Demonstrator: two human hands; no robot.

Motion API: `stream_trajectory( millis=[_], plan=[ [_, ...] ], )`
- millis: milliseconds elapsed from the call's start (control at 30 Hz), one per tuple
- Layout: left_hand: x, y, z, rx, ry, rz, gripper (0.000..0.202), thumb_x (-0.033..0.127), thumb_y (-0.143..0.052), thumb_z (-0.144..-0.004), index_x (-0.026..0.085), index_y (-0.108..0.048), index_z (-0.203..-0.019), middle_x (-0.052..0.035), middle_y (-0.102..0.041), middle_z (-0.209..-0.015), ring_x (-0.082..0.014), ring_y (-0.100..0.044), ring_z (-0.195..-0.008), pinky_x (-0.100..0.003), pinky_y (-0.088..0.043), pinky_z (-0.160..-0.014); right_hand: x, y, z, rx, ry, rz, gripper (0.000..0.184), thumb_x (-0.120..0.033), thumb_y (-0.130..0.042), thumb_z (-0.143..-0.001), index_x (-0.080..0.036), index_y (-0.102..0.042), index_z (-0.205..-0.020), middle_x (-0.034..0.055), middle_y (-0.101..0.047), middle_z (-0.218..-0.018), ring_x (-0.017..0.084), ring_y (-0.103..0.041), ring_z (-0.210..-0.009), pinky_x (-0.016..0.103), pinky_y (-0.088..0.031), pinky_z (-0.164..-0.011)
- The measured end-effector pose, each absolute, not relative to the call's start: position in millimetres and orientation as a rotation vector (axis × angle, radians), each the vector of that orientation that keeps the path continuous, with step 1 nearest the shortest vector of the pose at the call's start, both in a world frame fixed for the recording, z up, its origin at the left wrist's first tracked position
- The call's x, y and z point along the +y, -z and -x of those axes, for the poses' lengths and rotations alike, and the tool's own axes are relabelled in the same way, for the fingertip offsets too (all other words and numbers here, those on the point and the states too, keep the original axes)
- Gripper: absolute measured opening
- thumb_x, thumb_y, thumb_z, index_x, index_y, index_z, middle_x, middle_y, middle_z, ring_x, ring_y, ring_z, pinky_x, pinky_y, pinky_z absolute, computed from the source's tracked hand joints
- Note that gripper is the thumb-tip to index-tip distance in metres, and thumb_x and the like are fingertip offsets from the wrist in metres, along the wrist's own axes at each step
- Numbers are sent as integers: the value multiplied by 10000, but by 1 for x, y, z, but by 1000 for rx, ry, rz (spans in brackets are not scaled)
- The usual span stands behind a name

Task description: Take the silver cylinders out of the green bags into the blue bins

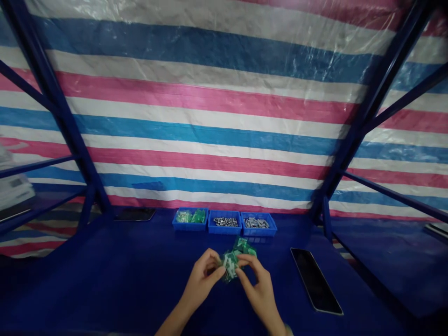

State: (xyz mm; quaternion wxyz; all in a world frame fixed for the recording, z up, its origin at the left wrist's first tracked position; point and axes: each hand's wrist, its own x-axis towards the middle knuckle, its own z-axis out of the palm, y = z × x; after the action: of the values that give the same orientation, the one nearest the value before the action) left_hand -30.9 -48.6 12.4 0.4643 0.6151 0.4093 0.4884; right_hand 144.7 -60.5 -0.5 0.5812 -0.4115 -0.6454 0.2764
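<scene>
Near the front middle of the table, a small clear-and-green plastic bag (230, 266) with pale pieces inside is pinched between both hands. My left hand (205, 275) grips its left side with thumb and forefinger. On the opposite side, my right hand (256, 280) closes thumb and fingers on the bag's edge. Just beyond the right fingers lie more green bags (244, 244) on the table, partly hidden by the hand. The exact pieces inside the held bag are too small to make out.
Three blue trays stand in a row behind the hands: a left tray (191, 227) with green bags, a middle tray (224, 230) and a right tray (259, 231) with small metal parts. A phone-like black slab (317, 281) lies right; another dark slab (135, 214) lies back left.
</scene>
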Motion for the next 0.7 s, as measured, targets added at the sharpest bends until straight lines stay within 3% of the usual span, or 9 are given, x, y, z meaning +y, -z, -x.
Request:
stream_trajectory(
  millis=[100,233,400,600,700],
  plan=[
    [-38,-7,31,971,-1084,-1140,255,386,-706,-748,197,-537,-769,9,-628,-674,-152,-636,-637,-266,-507,-626,-60,12,-141,-1403,-764,1012,322,-312,-581,-904,-227,-592,-1214,28,-696,-784,206,-671,-751,337,-519,-809],
    [8,-6,64,1423,-1306,-1361,295,455,-663,-724,187,-575,-808,-13,-663,-677,-187,-659,-625,-285,-528,-599,-60,22,-142,-1342,-826,1013,343,-372,-599,-889,-214,-616,-1193,48,-709,-786,222,-682,-765,313,-532,-759],
    [89,-25,137,1800,-1467,-1438,243,306,-562,-780,178,-546,-986,-72,-712,-887,-227,-680,-874,-314,-518,-773,-61,23,-149,-1348,-819,1021,275,-394,-611,-872,-216,-679,-1071,50,-708,-753,232,-685,-758,313,-543,-752],
    [125,-25,166,2038,-1283,-1663,46,199,-610,-712,194,-611,-758,-41,-688,-721,-247,-674,-841,-335,-500,-818,-62,29,-154,-1372,-819,1062,269,-411,-610,-867,-210,-696,-1022,62,-709,-766,246,-684,-768,320,-537,-749],
    [120,-21,160,2127,-1278,-1766,131,190,-608,-717,177,-642,-843,-82,-670,-859,-276,-635,-950,-376,-473,-898,-62,32,-157,-1384,-823,1094,271,-418,-616,-861,-212,-699,-1017,67,-709,-775,256,-682,-782,319,-535,-737]
  ],
)
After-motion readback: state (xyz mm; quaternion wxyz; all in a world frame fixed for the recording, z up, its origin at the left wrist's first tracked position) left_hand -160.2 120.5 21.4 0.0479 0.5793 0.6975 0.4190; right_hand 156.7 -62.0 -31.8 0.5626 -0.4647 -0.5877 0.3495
